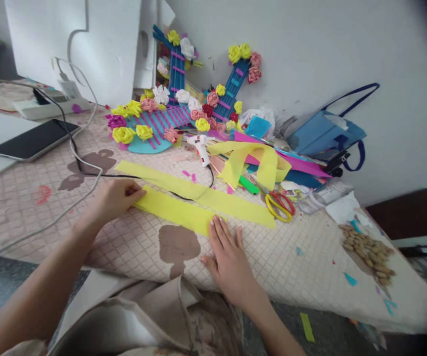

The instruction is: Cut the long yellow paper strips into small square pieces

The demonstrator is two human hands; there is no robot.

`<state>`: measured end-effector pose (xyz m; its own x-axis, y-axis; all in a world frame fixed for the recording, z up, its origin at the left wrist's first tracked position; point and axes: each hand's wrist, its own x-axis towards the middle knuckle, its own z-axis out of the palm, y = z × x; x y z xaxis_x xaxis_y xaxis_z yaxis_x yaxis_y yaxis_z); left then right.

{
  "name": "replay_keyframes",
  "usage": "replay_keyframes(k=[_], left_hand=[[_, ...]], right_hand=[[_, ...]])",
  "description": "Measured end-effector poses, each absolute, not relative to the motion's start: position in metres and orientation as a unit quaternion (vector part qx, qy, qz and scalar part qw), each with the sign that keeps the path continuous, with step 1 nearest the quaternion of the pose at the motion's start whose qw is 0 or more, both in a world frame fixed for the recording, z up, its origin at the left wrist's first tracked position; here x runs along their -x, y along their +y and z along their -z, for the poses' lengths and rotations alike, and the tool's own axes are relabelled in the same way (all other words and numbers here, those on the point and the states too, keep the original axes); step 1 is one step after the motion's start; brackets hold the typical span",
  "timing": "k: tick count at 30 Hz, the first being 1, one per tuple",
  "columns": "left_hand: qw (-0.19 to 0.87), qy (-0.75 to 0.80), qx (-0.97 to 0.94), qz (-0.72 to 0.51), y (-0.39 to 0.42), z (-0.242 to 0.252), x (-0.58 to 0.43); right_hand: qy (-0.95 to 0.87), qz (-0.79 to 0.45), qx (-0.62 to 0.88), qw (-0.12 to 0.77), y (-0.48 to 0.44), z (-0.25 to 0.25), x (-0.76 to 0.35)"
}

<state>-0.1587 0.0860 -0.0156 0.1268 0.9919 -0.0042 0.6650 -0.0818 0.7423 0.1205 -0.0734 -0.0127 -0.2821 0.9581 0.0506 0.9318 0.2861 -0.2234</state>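
A folded strip of yellow crepe paper (pixel 176 211) lies on the patterned tablecloth in front of me. My left hand (pixel 118 198) pinches its left end between thumb and fingers. Flat on its right end rests my right hand (pixel 228 247), fingers stretched and thumb apart. Just beyond, a longer yellow paper strip (pixel 235 203) runs diagonally, with a black cord passing by it. Red-and-yellow scissors (pixel 282 206) lie beyond that strip's right end. A white glue gun (pixel 200 148) sits farther back, near a loosely curled yellow strip (pixel 246 153).
Paper-flower decorations (pixel 157 126) stand against the wall at the back. On the left are a tablet (pixel 35 140), a power strip (pixel 52 106) and cables crossing the cloth. A blue bag (pixel 324 133) and a peanut pile (pixel 369 252) are on the right.
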Motion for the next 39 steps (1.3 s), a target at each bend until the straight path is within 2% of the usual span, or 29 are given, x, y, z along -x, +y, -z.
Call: replay_keyframes(k=[6, 8, 14, 20, 24, 32, 37, 39], left_hand=[[0.330, 0.580, -0.696, -0.265, 0.085, 0.018, 0.163], [0.340, 0.586, -0.687, -0.263, 0.085, 0.017, 0.165], [0.335, 0.593, -0.682, -0.267, 0.086, 0.016, 0.167], [0.370, 0.587, -0.668, -0.268, 0.084, 0.009, 0.167], [0.399, 0.584, -0.644, -0.290, 0.082, 0.002, 0.164], [0.408, 0.597, -0.619, -0.307, 0.083, -0.011, 0.156], [0.414, 0.585, -0.627, -0.306, 0.086, -0.008, 0.159], [0.417, 0.584, -0.625, -0.307, 0.086, -0.007, 0.159]], right_hand=[[-0.734, -0.165, 0.595, 0.284, -0.082, 0.015, -0.143], [-0.727, -0.170, 0.589, 0.309, -0.080, 0.014, -0.144], [-0.785, -0.148, 0.547, 0.251, -0.075, 0.014, -0.139], [-0.691, -0.148, 0.615, 0.351, -0.060, 0.007, -0.151], [-0.670, -0.234, 0.607, 0.359, -0.035, -0.002, -0.160], [-0.617, -0.519, 0.498, 0.319, -0.009, -0.012, -0.159], [-0.564, -0.536, 0.525, 0.344, -0.007, -0.013, -0.163], [-0.567, -0.545, 0.524, 0.328, -0.006, -0.012, -0.165]])
